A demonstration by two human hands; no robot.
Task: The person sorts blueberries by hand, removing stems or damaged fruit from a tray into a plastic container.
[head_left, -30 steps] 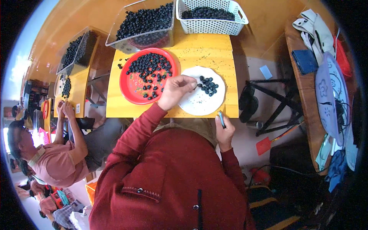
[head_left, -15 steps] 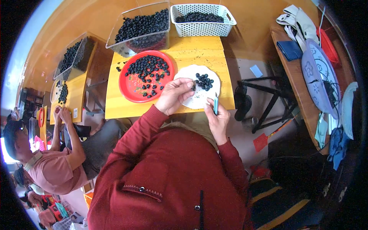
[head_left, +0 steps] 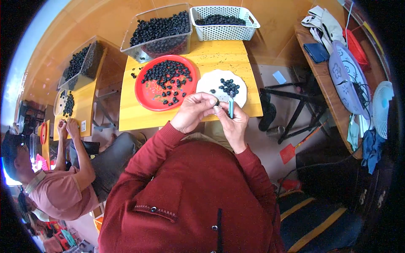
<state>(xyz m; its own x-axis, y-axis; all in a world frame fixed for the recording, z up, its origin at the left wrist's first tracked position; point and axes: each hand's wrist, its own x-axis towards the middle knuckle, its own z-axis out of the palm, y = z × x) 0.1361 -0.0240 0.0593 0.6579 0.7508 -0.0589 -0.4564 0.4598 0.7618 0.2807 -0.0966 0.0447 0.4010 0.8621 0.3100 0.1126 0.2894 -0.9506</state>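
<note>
My left hand (head_left: 194, 111) pinches a small round black piece (head_left: 217, 103) between thumb and fingertips, over the near edge of the white plate (head_left: 207, 83). Against it, the thumb of my right hand (head_left: 233, 125) meets the piece. In that hand's fingers stands a slim tool with a light-blue handle (head_left: 231, 108), perhaps a small knife; its tip points away from me. Small black round pieces (head_left: 230, 85) lie clustered on the plate, with one apart at its left. To the left, many more lie in the red round tray (head_left: 152, 96).
Behind the tray stands a clear bin (head_left: 131, 52) heaped with black pieces, beside a white perforated basket (head_left: 228, 33) of them. Crumbs dot the yellow table (head_left: 126, 116). A co-worker (head_left: 63, 189) sits at left. A side table (head_left: 314, 69) at right carries a purple basin (head_left: 339, 78).
My right hand has come up and left to meet my left hand at the black piece. The blue-handled tool now stands more upright. The view has shifted slightly.
</note>
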